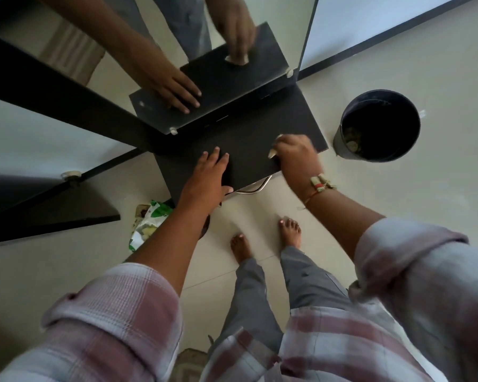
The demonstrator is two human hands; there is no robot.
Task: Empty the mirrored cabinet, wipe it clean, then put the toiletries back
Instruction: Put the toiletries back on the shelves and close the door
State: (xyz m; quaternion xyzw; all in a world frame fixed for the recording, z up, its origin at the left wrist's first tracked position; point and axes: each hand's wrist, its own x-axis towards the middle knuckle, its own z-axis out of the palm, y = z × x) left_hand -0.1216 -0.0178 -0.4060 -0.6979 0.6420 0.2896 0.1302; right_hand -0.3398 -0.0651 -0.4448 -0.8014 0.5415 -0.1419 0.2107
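Note:
A bare black shelf (249, 136) juts out below the mirror (155, 37). My left hand (207, 175) lies flat on the shelf near its front edge, fingers straight. My right hand (295, 155) grips a small pale cloth (273, 153) and presses it on the shelf's right front part. The mirror reflects both hands and the shelf. No toiletries show on the shelf.
A black waste bin (378, 125) with a little rubbish stands on the tiled floor to the right. A green and white bag (146, 224) lies on the floor at the left. A metal rail (257, 186) hangs under the shelf. A second black shelf (55, 208) sticks out at the left.

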